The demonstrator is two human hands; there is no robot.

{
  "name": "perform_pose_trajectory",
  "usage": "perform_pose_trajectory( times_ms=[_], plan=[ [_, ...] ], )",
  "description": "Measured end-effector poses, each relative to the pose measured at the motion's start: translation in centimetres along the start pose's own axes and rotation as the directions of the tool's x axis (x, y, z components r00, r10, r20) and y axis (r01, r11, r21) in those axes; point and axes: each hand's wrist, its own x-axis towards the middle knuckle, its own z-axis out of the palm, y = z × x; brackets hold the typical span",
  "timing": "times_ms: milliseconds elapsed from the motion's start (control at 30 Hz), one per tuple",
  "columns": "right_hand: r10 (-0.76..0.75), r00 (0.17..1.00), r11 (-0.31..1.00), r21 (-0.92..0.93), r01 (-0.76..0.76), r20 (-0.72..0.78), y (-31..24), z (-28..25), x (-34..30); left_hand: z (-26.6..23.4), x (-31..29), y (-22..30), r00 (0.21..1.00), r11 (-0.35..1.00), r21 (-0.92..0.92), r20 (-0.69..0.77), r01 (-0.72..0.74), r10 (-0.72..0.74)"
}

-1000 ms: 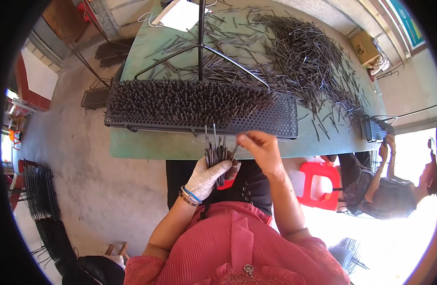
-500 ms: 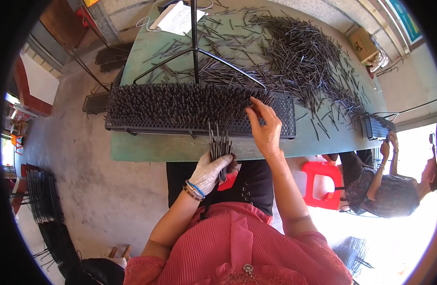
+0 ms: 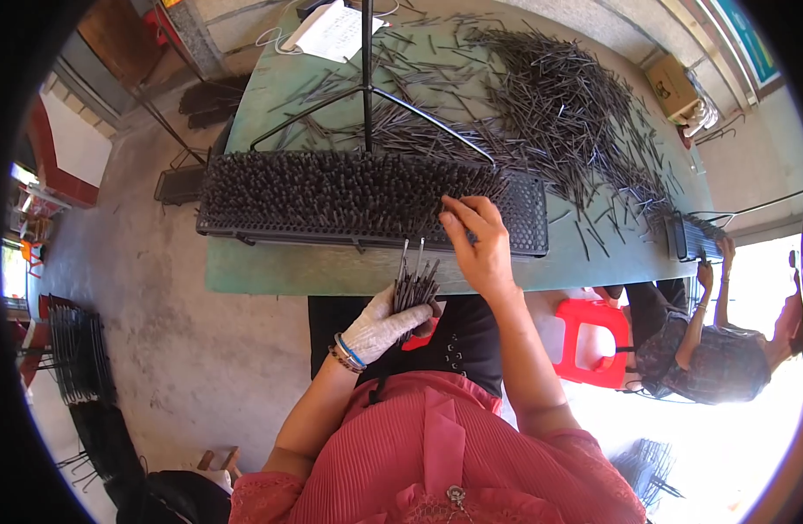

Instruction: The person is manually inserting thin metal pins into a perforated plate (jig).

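My left hand [image 3: 380, 330], in a whitish glove, is closed around a bundle of thin dark rods [image 3: 414, 286] just off the table's near edge. The rods point upward, and two of them stick out above the others. My bare right hand [image 3: 482, 240] is over the front of a long black perforated rack [image 3: 529, 218], its thumb and forefinger pinched together near the rods there. Whatever lies between those fingertips is too small to make out. Upright dark rods [image 3: 332, 196] densely fill most of the rack, while open holes show at its right end.
A black frame handle [image 3: 367, 96] rises over the rack. Loose rods [image 3: 559, 105] lie heaped across the green table [image 3: 271, 271]. White paper [image 3: 330, 33] lies at the back left. At right, a co-worker [image 3: 716, 349] handles another rack [image 3: 694, 237] near a red stool [image 3: 569, 349].
My right hand has moved slightly left and down along the rack's front. The left hand has tilted and shifted the bundle a little right and lower, away from the rack.
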Motion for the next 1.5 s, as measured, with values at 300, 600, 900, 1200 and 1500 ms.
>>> perform_pose_trajectory(
  times_ms=[300, 600, 900, 1200, 1500],
  plan=[
    [0.265, 0.774, 0.620, 0.513, -0.593, 0.575, -1.0, -1.9, -2.0, 0.8, 0.0, 1.1, 0.966, 0.982, 0.064, 0.181, 0.177, -0.186],
    [0.390, 0.808, 0.601, 0.542, -0.587, 0.442, 0.0, -2.9, -2.4, 0.9, 0.5, 1.2, 0.944, 0.953, 0.124, 0.152, 0.275, -0.293],
    [0.581, 0.790, 0.500, 0.681, -0.536, 0.195, 0.8, -3.6, -2.6, 0.6, 0.7, 0.8, 0.949, 0.966, 0.066, 0.180, 0.250, -0.258],
    [0.411, 0.878, 0.844, 0.467, -0.264, -0.247, -1.9, -3.3, -6.7, 2.2, 1.6, 0.3, 1.000, 0.984, -0.175, 0.020, 0.024, -0.021],
    [-0.153, 0.959, 0.978, 0.100, 0.180, -0.237, -2.7, -4.6, -8.8, 4.2, 2.3, 0.5, 0.983, 0.979, -0.189, -0.179, -0.081, 0.047]
  ],
)
